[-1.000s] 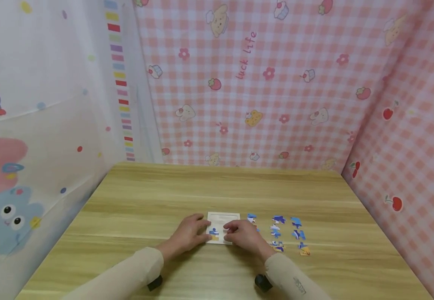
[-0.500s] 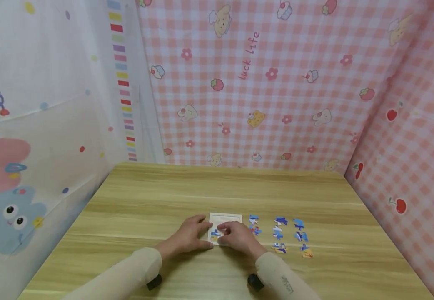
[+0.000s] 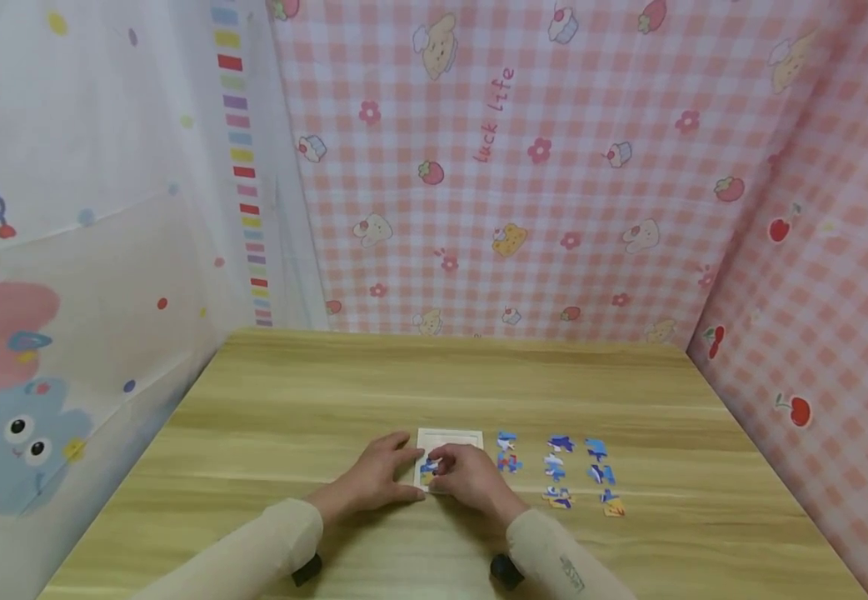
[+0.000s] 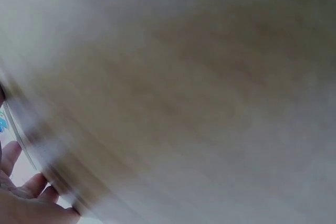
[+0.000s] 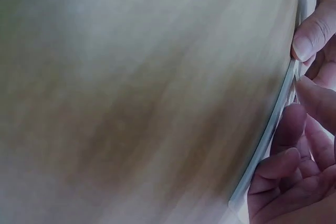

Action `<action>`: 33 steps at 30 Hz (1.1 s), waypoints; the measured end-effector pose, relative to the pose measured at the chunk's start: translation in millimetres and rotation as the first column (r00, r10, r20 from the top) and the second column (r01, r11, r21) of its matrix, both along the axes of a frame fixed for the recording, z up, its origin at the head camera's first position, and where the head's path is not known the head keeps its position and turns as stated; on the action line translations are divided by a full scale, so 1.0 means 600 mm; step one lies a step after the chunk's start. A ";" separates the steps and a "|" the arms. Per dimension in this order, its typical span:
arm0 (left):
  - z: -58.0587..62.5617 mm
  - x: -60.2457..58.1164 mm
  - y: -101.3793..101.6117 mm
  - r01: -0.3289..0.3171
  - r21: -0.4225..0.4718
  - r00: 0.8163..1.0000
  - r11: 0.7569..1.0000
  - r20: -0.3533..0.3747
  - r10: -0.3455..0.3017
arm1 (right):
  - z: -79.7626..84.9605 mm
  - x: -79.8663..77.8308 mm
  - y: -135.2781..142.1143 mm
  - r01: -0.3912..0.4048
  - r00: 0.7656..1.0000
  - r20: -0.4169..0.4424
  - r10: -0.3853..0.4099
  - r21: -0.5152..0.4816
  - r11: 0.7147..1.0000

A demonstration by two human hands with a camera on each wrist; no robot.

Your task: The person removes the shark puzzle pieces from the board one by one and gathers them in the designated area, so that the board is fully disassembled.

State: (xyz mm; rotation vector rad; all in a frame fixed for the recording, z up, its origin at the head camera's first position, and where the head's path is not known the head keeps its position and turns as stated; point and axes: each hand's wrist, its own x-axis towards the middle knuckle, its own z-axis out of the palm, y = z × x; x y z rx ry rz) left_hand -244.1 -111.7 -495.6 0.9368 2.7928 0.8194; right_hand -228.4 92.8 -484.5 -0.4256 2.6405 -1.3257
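Note:
A white puzzle tray (image 3: 451,433) lies on the wooden table. My left hand (image 3: 376,473) rests at its left side, fingertips at the left edge and thumb at the near left corner. My right hand (image 3: 471,477) reaches over the tray, its thumb and index finger on either side of a blue and yellow jigsaw piece (image 3: 426,473) in the lower left of the tray. Part of that piece is hidden by the fingers. The right wrist view shows curled fingers (image 5: 278,166) beside the tray's edge. In the left wrist view, fingertips (image 4: 34,184) show at the lower left.
Several loose jigsaw pieces lie right of the tray in rough columns, among them a blue and red piece (image 3: 509,462), a dark blue piece (image 3: 560,443) and a yellow piece (image 3: 613,504). A checked pink cloth (image 3: 404,167) hangs behind the table (image 3: 329,375).
My right hand has moved left across the tray, from its right part to the piece at the lower left. My left hand stays at the tray's left edge.

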 end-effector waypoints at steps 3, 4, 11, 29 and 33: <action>-0.001 0.000 -0.001 -0.006 -0.004 1.000 1.000 0.006 0.006 | 0.000 0.002 0.002 0.012 1.000 0.012 -0.012 -0.022 1.000; -0.002 -0.001 -0.001 -0.009 -0.003 1.000 1.000 0.008 0.009 | -0.001 0.003 0.004 0.019 1.000 0.013 -0.018 -0.026 0.999; -0.007 0.001 -0.007 -0.012 -0.003 1.000 1.000 0.011 0.012 | 0.003 0.012 0.040 0.048 0.998 0.038 -0.046 -0.061 0.997; 0.002 -0.006 -0.020 -0.019 0.001 0.999 1.000 0.050 0.019 | 0.002 0.036 0.144 0.109 0.991 0.089 -0.105 -0.042 0.993; 0.000 -0.007 -0.020 -0.024 0.003 0.999 1.000 0.044 0.024 | 0.004 0.037 0.148 0.105 0.993 0.053 -0.105 -0.009 0.994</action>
